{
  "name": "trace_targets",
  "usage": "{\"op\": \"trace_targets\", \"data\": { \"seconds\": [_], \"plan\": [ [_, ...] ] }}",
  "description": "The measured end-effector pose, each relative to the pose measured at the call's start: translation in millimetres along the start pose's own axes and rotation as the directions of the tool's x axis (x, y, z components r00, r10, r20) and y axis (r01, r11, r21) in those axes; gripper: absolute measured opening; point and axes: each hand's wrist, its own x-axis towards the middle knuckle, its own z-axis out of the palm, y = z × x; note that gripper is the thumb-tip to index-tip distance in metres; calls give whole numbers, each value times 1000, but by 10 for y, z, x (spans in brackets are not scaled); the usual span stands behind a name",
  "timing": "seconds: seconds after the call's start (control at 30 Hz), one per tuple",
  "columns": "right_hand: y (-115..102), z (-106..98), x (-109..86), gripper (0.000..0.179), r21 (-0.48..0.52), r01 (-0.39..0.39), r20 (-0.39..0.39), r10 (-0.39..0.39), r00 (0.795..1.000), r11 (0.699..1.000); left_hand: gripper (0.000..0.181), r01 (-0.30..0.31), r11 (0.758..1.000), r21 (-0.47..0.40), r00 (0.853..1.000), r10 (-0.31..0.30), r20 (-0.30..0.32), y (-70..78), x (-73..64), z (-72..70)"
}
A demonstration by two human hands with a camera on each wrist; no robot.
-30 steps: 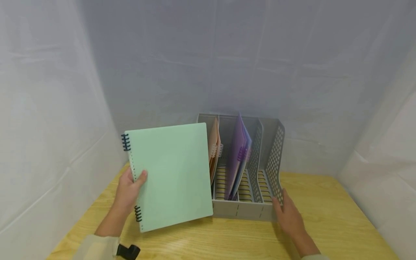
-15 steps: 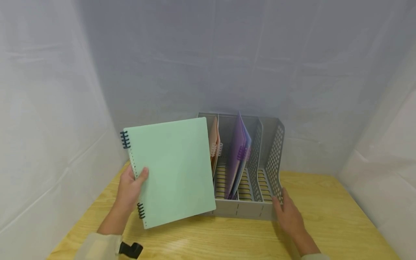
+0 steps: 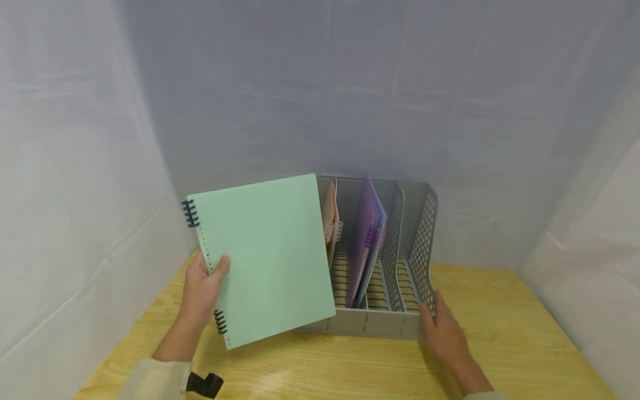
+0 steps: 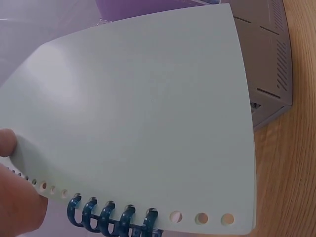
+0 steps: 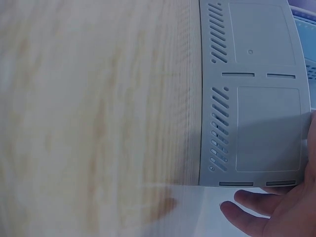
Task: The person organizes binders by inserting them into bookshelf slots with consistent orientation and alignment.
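Note:
A light-green spiral notebook (image 3: pixel 267 261) with dark loops at the upper and lower left edge is raised and tilted, cover facing me. My left hand (image 3: pixel 199 291) pinches its bound edge, thumb on the cover. Behind it stands a grey file organizer (image 3: pixel 382 324), its left end hidden by the notebook. My right hand (image 3: pixel 446 336) holds the organizer's front right corner, thumb at the front rim and fingers along the side. Its lower fingers (image 5: pixel 249 217) stand apart from the organizer in the right wrist view.
Peach notebooks (image 3: pixel 328 216) stand in a left slot of the organizer. A purple notebook (image 3: pixel 364 239) and a blue one (image 3: pixel 378 233) lean together near its middle. The wooden table (image 3: pixel 310 366) is enclosed by pale sheeting (image 3: pixel 350 100) at the back and sides.
The green notebook has risen a little and tilted further, its lower right corner shifting slightly right, as my left hand moved with it. My right hand stays at the organizer's corner.

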Motion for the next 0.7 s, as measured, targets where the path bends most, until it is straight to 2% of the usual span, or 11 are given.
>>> {"op": "trace_targets", "data": {
  "seconds": [0.13, 0.4, 0.7],
  "plan": [
    [-8, -1, -11, 75, -3, -3, 6, 3, 1000, 1000, 41, -4, 1000, 0, 1000, 4, -8, 7, -6, 21],
    [8, 6, 3, 74, 5, 8, -4, -8, 1000, 1000, 41, 30, 999, -15, 999, -30, -24, 29, 0, 64],
    [11, 3, -1, 72, 9, 15, -3, -15, 1000, 1000, 41, 20, 999, -47, 999, -21, -40, 52, -5, 121]
  ]
}}
